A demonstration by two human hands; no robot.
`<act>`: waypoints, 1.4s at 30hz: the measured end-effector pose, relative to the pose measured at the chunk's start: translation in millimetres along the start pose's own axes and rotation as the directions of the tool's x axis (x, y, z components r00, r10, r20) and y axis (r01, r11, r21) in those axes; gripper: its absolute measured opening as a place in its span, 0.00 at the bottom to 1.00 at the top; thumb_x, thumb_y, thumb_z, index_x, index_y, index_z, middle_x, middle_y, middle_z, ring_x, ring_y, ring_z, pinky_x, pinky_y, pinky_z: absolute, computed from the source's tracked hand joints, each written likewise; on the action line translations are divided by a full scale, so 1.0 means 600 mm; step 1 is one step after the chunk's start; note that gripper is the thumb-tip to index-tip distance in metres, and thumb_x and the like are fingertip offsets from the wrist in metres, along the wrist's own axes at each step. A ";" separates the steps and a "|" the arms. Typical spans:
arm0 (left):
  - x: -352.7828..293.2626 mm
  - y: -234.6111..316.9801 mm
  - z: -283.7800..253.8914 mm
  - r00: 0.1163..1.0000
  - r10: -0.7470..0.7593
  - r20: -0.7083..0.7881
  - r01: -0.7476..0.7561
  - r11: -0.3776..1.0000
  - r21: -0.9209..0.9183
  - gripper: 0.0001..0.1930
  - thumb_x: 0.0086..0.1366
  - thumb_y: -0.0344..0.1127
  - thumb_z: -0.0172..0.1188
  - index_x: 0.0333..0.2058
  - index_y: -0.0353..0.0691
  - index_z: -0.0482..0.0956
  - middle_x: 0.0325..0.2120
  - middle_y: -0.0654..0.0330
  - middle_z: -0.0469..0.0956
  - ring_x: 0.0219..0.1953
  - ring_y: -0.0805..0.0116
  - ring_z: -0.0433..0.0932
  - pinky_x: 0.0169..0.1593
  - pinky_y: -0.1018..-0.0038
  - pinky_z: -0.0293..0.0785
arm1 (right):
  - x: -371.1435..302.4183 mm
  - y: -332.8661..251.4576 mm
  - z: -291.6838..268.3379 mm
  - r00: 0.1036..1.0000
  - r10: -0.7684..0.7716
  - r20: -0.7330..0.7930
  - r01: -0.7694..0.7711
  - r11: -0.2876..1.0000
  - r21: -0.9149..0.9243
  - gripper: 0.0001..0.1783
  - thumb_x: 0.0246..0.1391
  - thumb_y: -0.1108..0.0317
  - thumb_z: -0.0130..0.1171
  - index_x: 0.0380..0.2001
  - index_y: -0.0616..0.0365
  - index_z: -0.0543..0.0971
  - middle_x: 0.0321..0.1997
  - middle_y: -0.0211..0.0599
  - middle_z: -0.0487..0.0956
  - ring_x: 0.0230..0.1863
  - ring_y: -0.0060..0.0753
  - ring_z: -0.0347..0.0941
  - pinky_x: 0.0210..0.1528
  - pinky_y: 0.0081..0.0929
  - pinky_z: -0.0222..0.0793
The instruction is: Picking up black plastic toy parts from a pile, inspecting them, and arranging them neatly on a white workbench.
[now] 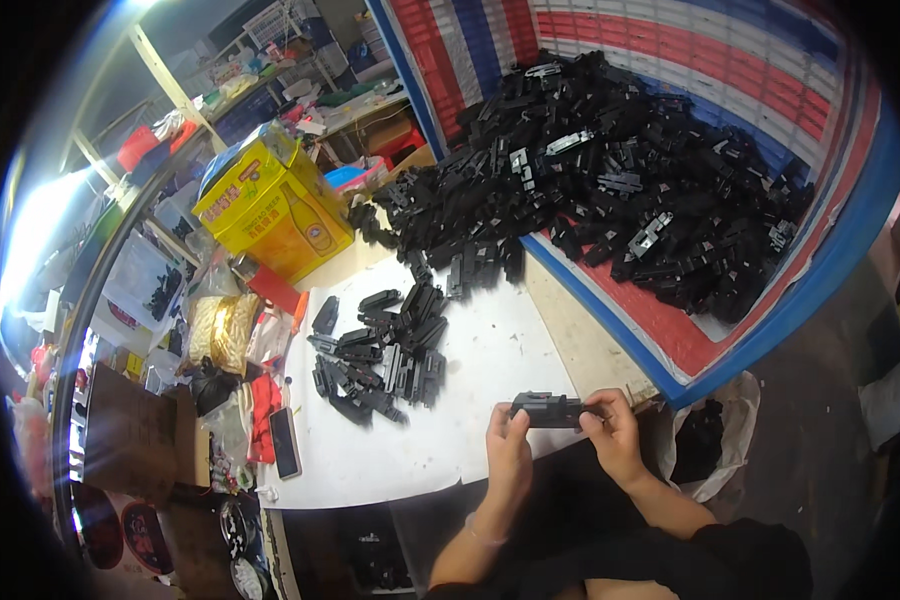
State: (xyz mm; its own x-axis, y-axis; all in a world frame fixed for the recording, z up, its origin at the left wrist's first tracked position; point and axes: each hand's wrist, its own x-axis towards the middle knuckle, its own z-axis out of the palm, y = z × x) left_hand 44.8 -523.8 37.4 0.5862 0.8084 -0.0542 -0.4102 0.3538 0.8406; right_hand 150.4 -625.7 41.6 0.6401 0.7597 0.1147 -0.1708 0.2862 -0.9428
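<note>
A black, oblong plastic part (548, 410) is held level between both my hands, just past the front edge of the white tabletop (480, 440). My left hand (508, 450) pinches its left end, thumb toward me. On the right end, my right hand (615, 438) grips it with thumb and fingers. To the left, a small heap of similar black parts (385, 350) lies on the white sheet. A far larger pile of them (610, 180) fills the striped red, white and blue bin (660, 350) and spills leftward onto the table.
A yellow carton (280, 210) stands at the table's back left. Nearer me lie a dark phone (285, 443) and a red cloth (263, 415) at the left edge. A whitish sack (735, 440) with black contents sits below the bin at right. Cluttered shelves line the left.
</note>
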 end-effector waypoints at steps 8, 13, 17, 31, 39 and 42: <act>-0.045 0.056 -0.010 0.985 0.153 0.083 -0.174 0.886 0.429 0.26 0.60 0.51 0.50 0.45 0.30 0.72 0.39 0.57 0.74 0.41 0.70 0.71 0.47 0.75 0.65 | -0.011 -0.004 -0.001 0.995 -0.025 0.097 0.018 0.998 0.066 0.12 0.56 0.67 0.56 0.39 0.59 0.68 0.35 0.30 0.71 0.34 0.17 0.68 0.37 0.15 0.66; -0.035 0.059 -0.031 0.969 0.176 0.173 -0.243 0.804 0.543 0.24 0.59 0.52 0.54 0.38 0.33 0.72 0.43 0.56 0.72 0.41 0.71 0.70 0.46 0.76 0.66 | -0.013 -0.015 0.000 0.994 -0.057 0.089 0.056 0.998 0.017 0.14 0.57 0.62 0.56 0.38 0.59 0.67 0.32 0.28 0.70 0.31 0.15 0.66 0.34 0.14 0.66; -0.036 0.063 -0.032 0.974 0.126 0.189 -0.209 0.822 0.530 0.21 0.57 0.52 0.57 0.32 0.35 0.70 0.46 0.55 0.69 0.42 0.70 0.70 0.48 0.75 0.66 | -0.016 -0.012 -0.007 0.993 -0.049 0.105 0.048 0.999 0.015 0.15 0.57 0.62 0.56 0.39 0.59 0.67 0.33 0.29 0.70 0.32 0.16 0.67 0.35 0.15 0.66; -0.155 0.217 -0.307 0.755 -0.609 -0.243 -0.013 -0.384 0.923 0.27 0.54 0.50 0.64 0.45 0.33 0.75 0.38 0.49 0.78 0.41 0.58 0.77 0.47 0.72 0.69 | 0.108 0.101 0.072 0.731 -0.073 0.679 0.569 0.613 -0.548 0.11 0.52 0.60 0.56 0.35 0.55 0.77 0.30 0.36 0.77 0.33 0.41 0.72 0.40 0.34 0.67; -0.129 0.147 -0.225 0.959 -0.265 0.098 0.075 0.575 0.815 0.17 0.60 0.36 0.58 0.44 0.30 0.75 0.42 0.52 0.77 0.47 0.63 0.74 0.52 0.73 0.66 | 0.175 0.231 0.271 0.712 -0.083 0.697 0.697 0.203 -0.688 0.13 0.50 0.64 0.55 0.39 0.53 0.72 0.24 0.39 0.75 0.26 0.41 0.73 0.30 0.35 0.66; -0.134 0.143 -0.223 0.986 -0.162 0.027 0.097 0.707 0.701 0.14 0.61 0.33 0.56 0.41 0.30 0.75 0.39 0.54 0.78 0.45 0.66 0.74 0.51 0.75 0.66 | 0.189 0.243 0.235 0.654 -0.195 0.731 0.752 0.065 -0.656 0.10 0.48 0.69 0.54 0.37 0.55 0.72 0.22 0.39 0.74 0.25 0.39 0.73 0.27 0.35 0.67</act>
State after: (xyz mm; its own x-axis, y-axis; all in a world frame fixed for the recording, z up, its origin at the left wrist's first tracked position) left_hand -130.9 -495.7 41.8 0.6636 0.7273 -0.1750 0.2567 -0.0017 0.9665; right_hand 92.7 -415.4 -38.5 -0.0955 0.8680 0.4873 0.9615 0.2071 -0.1804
